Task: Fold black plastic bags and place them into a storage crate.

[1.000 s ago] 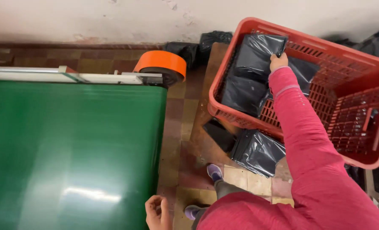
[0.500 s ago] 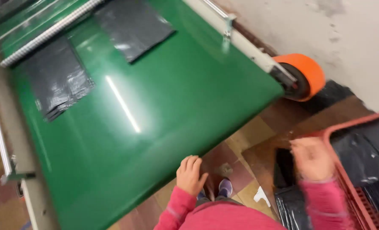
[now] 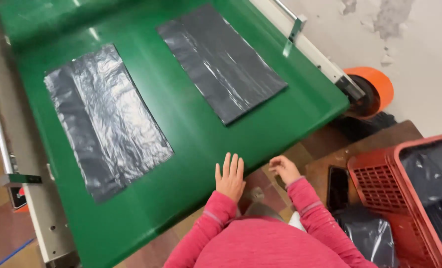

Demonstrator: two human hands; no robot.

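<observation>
Two flat black plastic bags lie on a wide green conveyor belt [image 3: 191,134]: one black bag [image 3: 106,119] at the left, another black bag [image 3: 221,62] further up to the right. My left hand [image 3: 230,177] hovers flat at the belt's near edge, fingers together and straight, holding nothing. My right hand [image 3: 283,168] hangs just past the belt edge with loosely curled fingers and is empty. Both arms wear pink sleeves.
A red plastic crate [image 3: 409,188] holding black bags stands at the right on a brown surface, with a dark phone [image 3: 337,187] beside it. Another black bag [image 3: 370,235] lies below the crate. An orange roller end [image 3: 374,89] sits by the wall. A metal frame rail [image 3: 27,193] runs along the left.
My right hand has left the crate and come over beside the belt edge. The view has swung left onto the belt, where the two bags now lie closer.
</observation>
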